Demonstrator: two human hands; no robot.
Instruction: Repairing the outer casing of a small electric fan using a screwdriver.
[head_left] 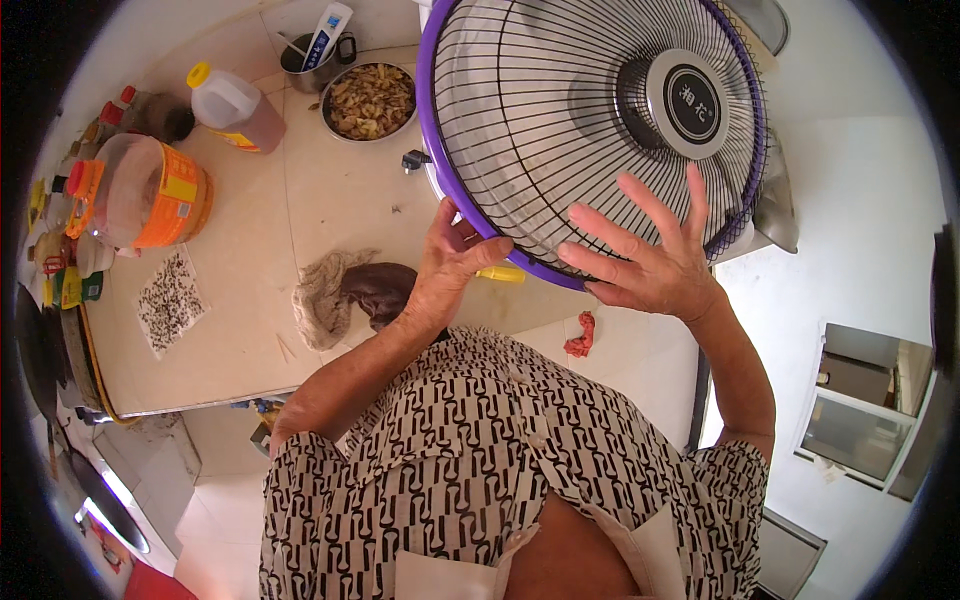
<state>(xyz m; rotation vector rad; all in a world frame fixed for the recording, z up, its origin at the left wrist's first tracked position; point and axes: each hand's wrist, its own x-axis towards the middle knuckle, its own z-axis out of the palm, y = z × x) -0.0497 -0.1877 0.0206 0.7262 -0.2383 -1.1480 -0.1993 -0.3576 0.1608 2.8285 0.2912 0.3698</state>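
Note:
A round appliance with a purple rim and dark wire grille fills the upper right of the head view, its centre a silver-edged black disc. My left hand grips the lower-left part of the rim. My right hand is spread over the lower grille, fingers apart, thumb by the rim. A black plug lies left of the rim. A yellow item shows just under it. Bunched beige and dark brown cloths lie beside my left forearm. A small crumpled red thing sits below my right hand.
The tiled counter holds a steel bowl of food, a mug with a tube, a plastic jug, an orange-labelled container, several bottles and a speckled sheet. Dark pans are at lower left. A window is right.

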